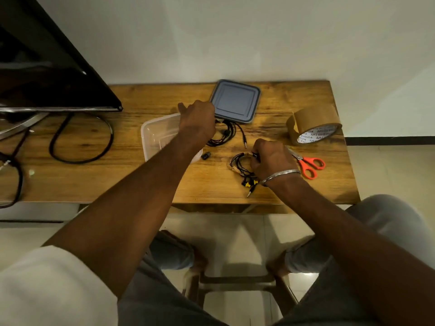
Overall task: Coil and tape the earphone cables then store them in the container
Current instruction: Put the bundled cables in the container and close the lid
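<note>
So the person's sitting at a wooden table [131, 182] with both arms stretched out over it. The right hand [273, 161] has its fingers curled around the taped coil [240, 162] of black earphone cable. That coil lies on the table near the front edge, with yellow earbuds [247, 184] poking out on the near side.

The left hand [197, 121] is further back, over the far right corner of the clear container [150, 128]. It's right up against a second earphone cable [224, 135], a loose black bundle lying just beside the container. The fingers are tucked out of sight, so honestly can't tell if that hand is holding anything.

The grey lid [235, 101] sits flat just behind the loose bundle. A brown tape roll [313, 125] is off to the right, and orange-handled scissors [308, 164] are just right of the right hand. A small black bit [205, 156] lies between the container and the coil.
</note>
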